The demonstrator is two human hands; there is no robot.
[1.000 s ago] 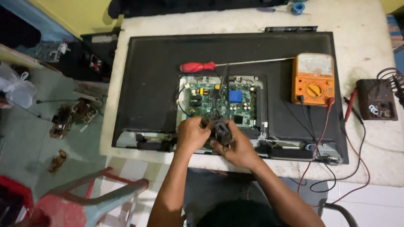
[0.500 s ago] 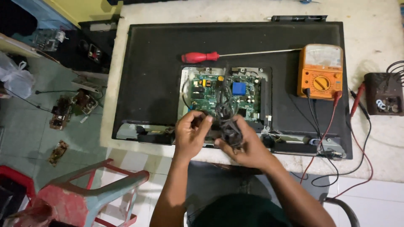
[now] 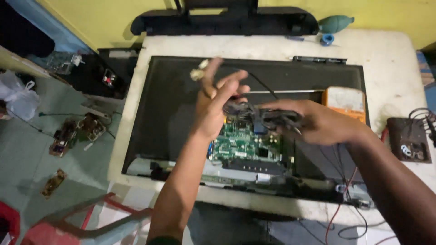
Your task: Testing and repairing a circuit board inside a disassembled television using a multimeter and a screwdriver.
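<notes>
A flat television [image 3: 172, 104] lies face down on a white table [image 3: 390, 50], its back open over a green circuit board [image 3: 240, 145]. My left hand [image 3: 218, 102] is raised above the panel, fingers partly spread, with a pale plug end [image 3: 197, 72] of a black cable at its fingertips. My right hand [image 3: 313, 120] grips a bundled black cable [image 3: 261, 115] just above the board. The cable runs between both hands. Motion blur hides the finer grip of the left fingers.
An orange multimeter [image 3: 345, 102] rests on the panel at right, with red and black leads [image 3: 338, 213] trailing to the table's front edge. A small dark box [image 3: 408, 138] sits far right. A teal blower bulb [image 3: 336, 22] lies at the back. Loose circuit boards [image 3: 75, 134] lie on the floor left, near a red stool [image 3: 68, 224].
Both hands rose from the board's lower edge, lifting the black cable bundle; the left hand swung up and left with the plug end. The camera moved closer.
</notes>
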